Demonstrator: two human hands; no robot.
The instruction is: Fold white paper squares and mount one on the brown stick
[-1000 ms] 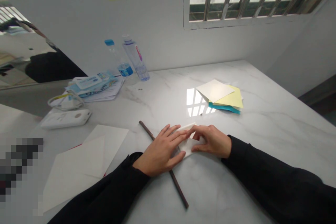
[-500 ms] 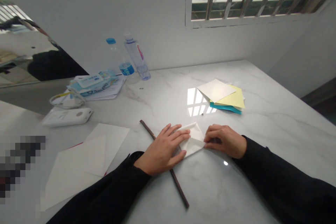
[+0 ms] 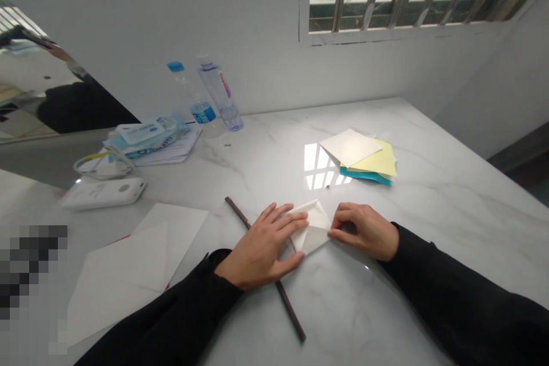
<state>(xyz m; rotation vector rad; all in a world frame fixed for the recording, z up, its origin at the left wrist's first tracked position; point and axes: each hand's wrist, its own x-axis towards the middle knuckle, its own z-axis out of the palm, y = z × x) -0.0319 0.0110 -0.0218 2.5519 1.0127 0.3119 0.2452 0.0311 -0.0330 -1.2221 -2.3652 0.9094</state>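
Observation:
A small folded sheet of white paper (image 3: 316, 234) lies on the table with creases across it. My left hand (image 3: 272, 243) rests flat over its left side, fingers spread, pressing it down. At the paper's right corner, the thumb and fingertips of my right hand (image 3: 362, 230) are pinched together on the edge. A thin dark brown stick (image 3: 290, 310) lies slantwise beneath my left hand, its middle hidden. Larger white sheets (image 3: 124, 263) lie by my left forearm, with a thin red edge showing under them.
A stack of white, yellow and blue paper (image 3: 373, 157) lies at the back right. Two plastic bottles (image 3: 221, 94) stand by the wall. At the left are a wipes pack (image 3: 148, 137), a coiled cable (image 3: 105, 163) and a white device (image 3: 105, 193). The marble table (image 3: 360, 309) ends at the right.
The view has shifted slightly. My left hand stays flat on the paper; the right thumb and fingers have moved a little along its right corner, still pinching.

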